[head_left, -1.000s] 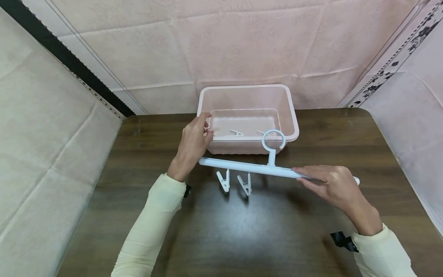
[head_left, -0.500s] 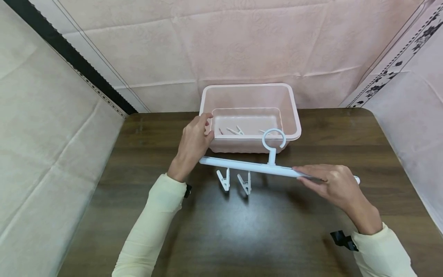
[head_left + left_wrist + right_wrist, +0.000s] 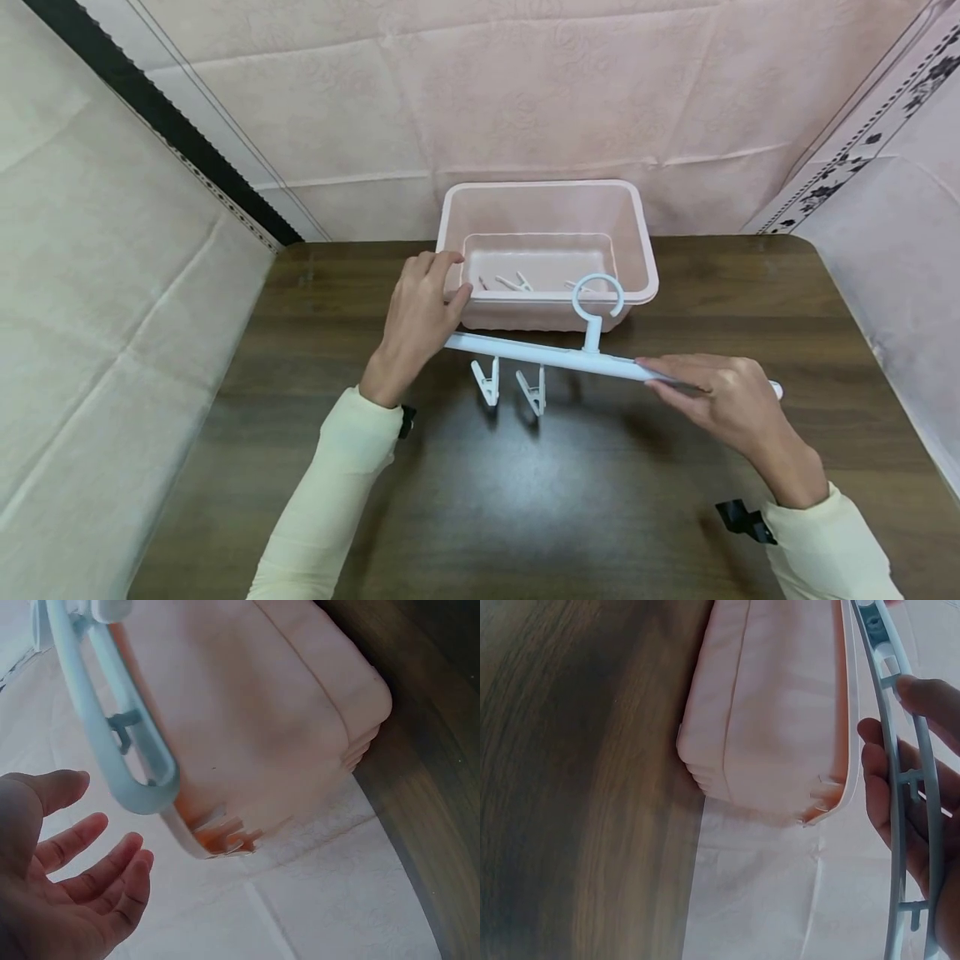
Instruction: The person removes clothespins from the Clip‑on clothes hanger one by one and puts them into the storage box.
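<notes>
Hanger (image 3: 540, 354) of smooth pale-blue plastic, its long bar slightly sloped, stretches from the right hand (image 3: 723, 396) toward the left hand (image 3: 420, 304). Its hook (image 3: 597, 276) is a round, unclosed loop; from the wrists the bar shows a hollow underside, two thin rails joined by short crosspieces, with a rounded end. Two white V-shaped clips (image 3: 491, 392) hang under the bar, nearer the left hand than the right.

Beyond both hands stands a pale pink tub (image 3: 525, 315), rectangular with rounded corners and a rolled rim; small light pieces (image 3: 515, 285) lie on its floor, too small to make out fully. From the head view the hook overlaps its near rim and the left hand covers its near left corner. Below the hands runs a dark wood-grained table (image 3: 525, 508), shiny between the forearms; behind the tub hangs creased, faintly patterned cloth (image 3: 562, 100).

The right hand pinches the bar near its far right, thumb on one side, fingers on the other. The left hand is spread, fingers loosely bent, just beside the bar's left end but apart from it.
</notes>
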`<state>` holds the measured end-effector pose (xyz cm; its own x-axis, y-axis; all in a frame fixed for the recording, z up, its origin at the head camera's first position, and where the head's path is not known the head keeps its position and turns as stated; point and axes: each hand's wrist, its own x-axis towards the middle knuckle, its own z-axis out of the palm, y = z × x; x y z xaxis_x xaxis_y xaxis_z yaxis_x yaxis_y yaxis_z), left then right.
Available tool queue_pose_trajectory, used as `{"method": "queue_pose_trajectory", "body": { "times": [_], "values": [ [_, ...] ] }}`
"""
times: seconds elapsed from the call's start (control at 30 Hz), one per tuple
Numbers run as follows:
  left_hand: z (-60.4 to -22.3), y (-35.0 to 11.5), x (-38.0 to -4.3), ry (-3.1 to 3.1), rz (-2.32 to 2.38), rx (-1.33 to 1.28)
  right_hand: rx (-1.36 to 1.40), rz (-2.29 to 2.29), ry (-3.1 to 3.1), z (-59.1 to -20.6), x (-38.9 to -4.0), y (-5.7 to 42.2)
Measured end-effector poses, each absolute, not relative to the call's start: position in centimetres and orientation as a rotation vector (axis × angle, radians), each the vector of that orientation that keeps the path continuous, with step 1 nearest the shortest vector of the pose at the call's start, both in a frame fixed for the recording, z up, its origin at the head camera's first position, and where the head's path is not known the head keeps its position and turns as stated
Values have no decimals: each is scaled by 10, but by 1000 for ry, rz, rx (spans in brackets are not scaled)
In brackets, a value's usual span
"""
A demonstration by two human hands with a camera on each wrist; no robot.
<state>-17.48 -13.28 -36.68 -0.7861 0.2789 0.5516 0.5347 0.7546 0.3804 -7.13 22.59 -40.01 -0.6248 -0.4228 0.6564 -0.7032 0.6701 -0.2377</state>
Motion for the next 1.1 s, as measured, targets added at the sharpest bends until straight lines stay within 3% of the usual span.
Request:
{"method": "queue_pose_trajectory", "body": {
  "times": [0.57,1.1],
  "values": [
    [-361,-140,-139,-2624,-693,-469,866,654,-2308,-401,-71,219],
    [-382,-145,-99,-2589,-800,-413,809,634,-2263,-400,-72,219]
  ]
}}
